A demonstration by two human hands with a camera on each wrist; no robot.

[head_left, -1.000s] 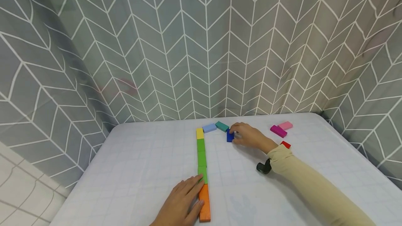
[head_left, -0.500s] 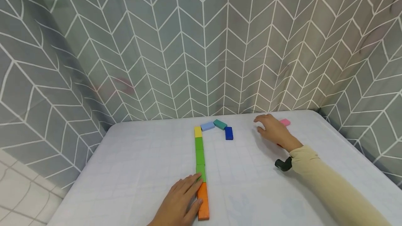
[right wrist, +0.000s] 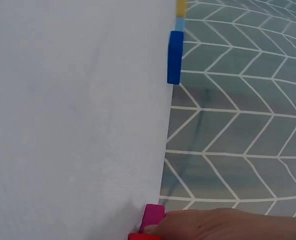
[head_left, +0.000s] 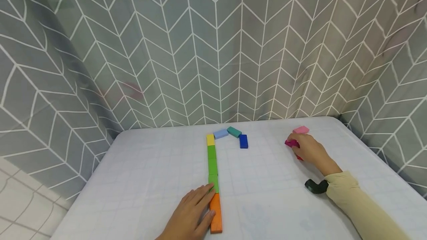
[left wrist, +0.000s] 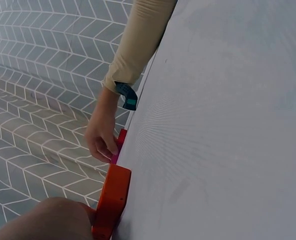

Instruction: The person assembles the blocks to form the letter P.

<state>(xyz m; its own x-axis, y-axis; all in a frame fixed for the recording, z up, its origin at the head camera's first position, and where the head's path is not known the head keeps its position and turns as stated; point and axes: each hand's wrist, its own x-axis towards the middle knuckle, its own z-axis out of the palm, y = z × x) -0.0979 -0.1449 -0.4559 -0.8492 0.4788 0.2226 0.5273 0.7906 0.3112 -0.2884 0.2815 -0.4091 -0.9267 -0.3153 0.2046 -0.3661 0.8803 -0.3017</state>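
Observation:
My left hand (head_left: 191,212) rests beside a straight line of blocks, its fingertips on the lowest green block (head_left: 213,180) and its thumb against the orange block (head_left: 216,214). The line runs on through more green blocks to a yellow block (head_left: 210,139). At the right, my right hand (head_left: 311,151) pinches a magenta block (head_left: 289,143) between thumb and fingers, at the table surface. A red block (right wrist: 143,236) lies close by that hand, mostly hidden by it in the head view. Just beyond sits a pink block (head_left: 301,129).
From the yellow block, a light blue block (head_left: 220,133), a teal block (head_left: 234,132) and a dark blue block (head_left: 243,141) curve to the right. Behind the white-covered table (head_left: 150,166) hangs a grey patterned curtain (head_left: 200,47). A black wrist device (head_left: 316,186) juts from the right sleeve.
My right hand has let go of the dark blue block, moved right and taken hold of the magenta block. The left hand has stayed on the line of blocks.

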